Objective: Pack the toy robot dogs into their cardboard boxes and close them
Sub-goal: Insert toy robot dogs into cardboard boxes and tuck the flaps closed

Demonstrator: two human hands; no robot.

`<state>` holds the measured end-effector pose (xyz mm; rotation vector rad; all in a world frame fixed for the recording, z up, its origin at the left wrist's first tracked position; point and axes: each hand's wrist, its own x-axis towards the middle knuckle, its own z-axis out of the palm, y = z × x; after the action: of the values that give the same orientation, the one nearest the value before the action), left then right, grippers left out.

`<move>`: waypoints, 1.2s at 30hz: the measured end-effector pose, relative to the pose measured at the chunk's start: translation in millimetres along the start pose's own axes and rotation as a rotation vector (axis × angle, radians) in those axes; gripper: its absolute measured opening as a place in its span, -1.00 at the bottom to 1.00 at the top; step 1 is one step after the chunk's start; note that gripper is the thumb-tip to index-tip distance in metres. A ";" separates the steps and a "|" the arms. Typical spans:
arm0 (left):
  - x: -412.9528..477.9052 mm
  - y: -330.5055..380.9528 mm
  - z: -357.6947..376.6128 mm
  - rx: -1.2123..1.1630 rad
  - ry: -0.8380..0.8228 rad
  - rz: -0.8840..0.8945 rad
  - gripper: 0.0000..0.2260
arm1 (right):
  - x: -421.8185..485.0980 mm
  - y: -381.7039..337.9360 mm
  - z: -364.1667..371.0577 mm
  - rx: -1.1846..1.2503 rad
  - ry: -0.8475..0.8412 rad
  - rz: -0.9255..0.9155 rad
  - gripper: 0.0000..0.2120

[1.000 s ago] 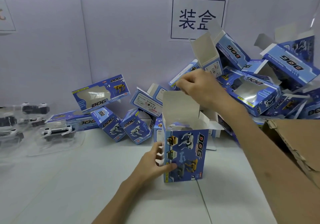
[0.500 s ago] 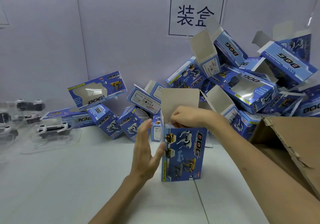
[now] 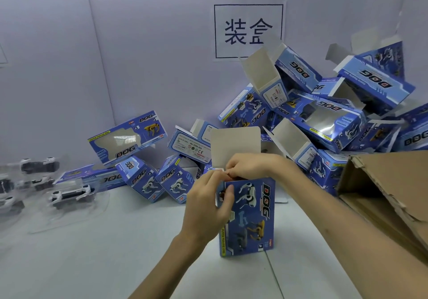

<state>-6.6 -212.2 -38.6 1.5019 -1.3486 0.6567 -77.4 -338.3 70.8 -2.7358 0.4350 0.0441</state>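
While the blue box (image 3: pixel 252 215) stands upright on the white table (image 3: pixel 104 259) right in front of me, its lid flap (image 3: pixel 236 146) sticks straight up, so the top is not closed. What lies inside I cannot see, because my hands cover the mouth. Behind it and to the right, a pile of blue boxes (image 3: pixel 324 122) leans against the wall, several with end flaps open and bare grey insides showing. Far left, black-and-white toy dogs (image 3: pixel 69 194) lie in clear trays (image 3: pixel 76 208) on the table. A brown carton (image 3: pixel 382 190) sits tipped at my right with its flaps open, and I see only brown card inside.

My left hand (image 3: pixel 208 203) grips the box's upper left corner, thumb flat on the printed front and fingers bent round the side to the top edge. My right hand (image 3: pixel 251 166) sits on the mouth, knuckles up. Its fingers are curled over the rim and tucked down at the left corner, where they touch my left fingertips.
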 end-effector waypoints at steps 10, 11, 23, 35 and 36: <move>21.2 34.8 -12.5 0.451 -0.239 0.073 -0.63 | -8.3 -7.8 -10.8 0.245 0.091 0.066 -0.76; 22.6 38.9 -12.0 0.504 -0.261 0.089 -0.57 | -12.8 -6.7 -16.1 0.355 0.154 0.040 -0.76; 40.4 63.5 -1.8 0.794 -0.621 0.006 -0.40 | -47.9 46.5 52.5 0.894 1.021 0.098 -0.90; 47.6 68.6 -4.5 0.753 -0.622 0.087 -0.45 | -39.0 66.6 61.5 1.238 0.880 -0.062 -0.71; 47.9 69.2 -3.6 0.749 -0.614 0.092 -0.44 | -37.8 69.8 57.1 1.335 0.769 -0.052 -0.66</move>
<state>-60.0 -222.8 25.6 2.3896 -1.7360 0.8551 -133.1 -368.2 -3.7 -1.3421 0.3645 -0.9566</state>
